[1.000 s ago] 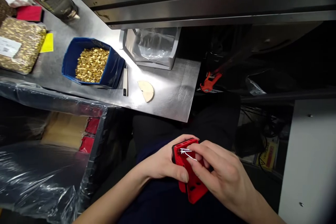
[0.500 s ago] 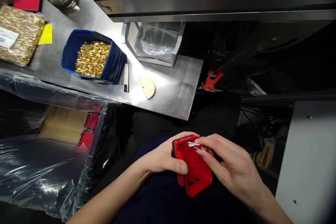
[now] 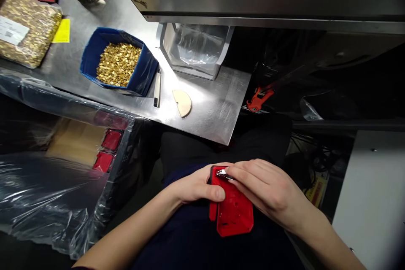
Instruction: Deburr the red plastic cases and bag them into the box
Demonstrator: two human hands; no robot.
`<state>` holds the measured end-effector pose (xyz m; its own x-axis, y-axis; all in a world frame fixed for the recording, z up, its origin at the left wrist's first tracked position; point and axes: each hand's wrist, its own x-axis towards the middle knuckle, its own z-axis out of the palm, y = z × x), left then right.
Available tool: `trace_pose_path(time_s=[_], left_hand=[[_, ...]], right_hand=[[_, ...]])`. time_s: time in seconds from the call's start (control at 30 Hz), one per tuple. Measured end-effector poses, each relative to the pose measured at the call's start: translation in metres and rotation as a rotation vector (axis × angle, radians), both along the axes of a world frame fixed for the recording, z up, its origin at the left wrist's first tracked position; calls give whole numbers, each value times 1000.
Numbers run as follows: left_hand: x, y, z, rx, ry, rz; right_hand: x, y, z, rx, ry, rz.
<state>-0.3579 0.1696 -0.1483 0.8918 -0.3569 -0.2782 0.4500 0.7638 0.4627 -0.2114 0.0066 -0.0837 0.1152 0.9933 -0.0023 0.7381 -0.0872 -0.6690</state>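
My left hand point(image 3: 202, 187) is closed around the upper left side of a hollow red plastic housing point(image 3: 236, 215) with a black edge, the thumb pressing on its rim. The housing's open inside faces me, above my lap. In the fingertips of my right hand point(image 3: 268, 190) is a small shiny metal tool, by its look a nail clipper point(image 3: 222, 173). Its tip lies at the inner top corner of the housing; whether it touches the wall I cannot tell. My right fingers cover the rest of the clipper.
On the metal bench stand a blue bin point(image 3: 87, 63) of brass-coloured parts, a grey bin point(image 3: 218, 65) with clear bags, a cutter knife point(image 3: 157, 88) and a beige half-disc point(image 3: 182, 103). Left, a plastic-lined box point(image 3: 125, 152) holds red pieces. Orange-handled pliers point(image 3: 260, 99) hang beyond the bench corner.
My right hand has brought the clipper left, into the housing's upper corner. The housing has turned slightly, its lower end swinging left. The view has shifted a little.
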Motion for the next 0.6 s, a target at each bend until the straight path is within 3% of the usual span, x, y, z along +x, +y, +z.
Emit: trace_pose_path(time_s=[0.27,0.37,0.43,0.5,0.57,0.6], left_hand=[[-3,-1,-16,-87,-11,-53],[-4,0,-21,-105,-22,-76],[-5,1,-22,-111,-22,-114],[-5,2,-22,-118,-8,-143],[-5,2,-21,-128,-3,-144],[-5,3,-22,-134,-8,-139]], right_hand=[[1,7,2,-24,-169,78],[2,11,0,69,-138,44],[8,13,-8,190,-60,-168],[17,17,-24,226,1,-514],[27,22,-46,131,61,-769],[32,26,-59,66,101,-814]])
